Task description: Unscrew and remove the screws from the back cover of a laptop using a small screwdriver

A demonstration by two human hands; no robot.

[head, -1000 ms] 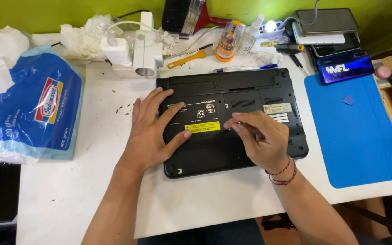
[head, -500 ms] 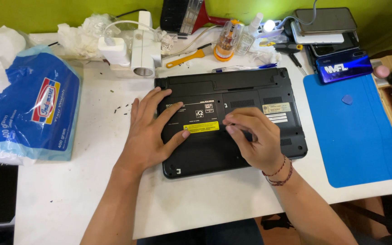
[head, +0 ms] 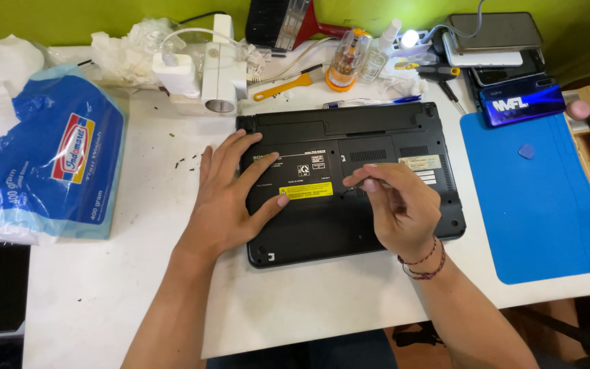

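Around your laptop (head: 349, 181) the table (head: 138, 287) is crowded: a blue and white plastic bag (head: 42, 164) lies well to the left, a white adapter block (head: 216, 75) and crumpled tissue (head: 128, 51) sit just behind the left rear corner, and a yellow pry tool (head: 285, 87), a small orange-capped bottle (head: 341, 68) and a clear spray bottle (head: 380, 55) stand behind the rear edge; a blue mat (head: 534, 205) with a small blue pick (head: 526, 151) lies just right of the machine, and a dark blue phone (head: 520, 104) rests at the mat's far end. Nothing lies on the laptop but your hands. It sits upside down, bottom panel up, in the middle of the table, long axis running left to right, hinge edge away from you and slightly skewed. Your left hand (head: 230, 198) lies flat and open on its left part, fingers spread, grasping nothing. Your right hand (head: 397, 208) is pinched on a thin dark tool (head: 347, 191), its tip touching the panel just right of the yellow sticker (head: 306, 190). The table is white and scuffed, with dark specks near your left hand; the wall behind is green
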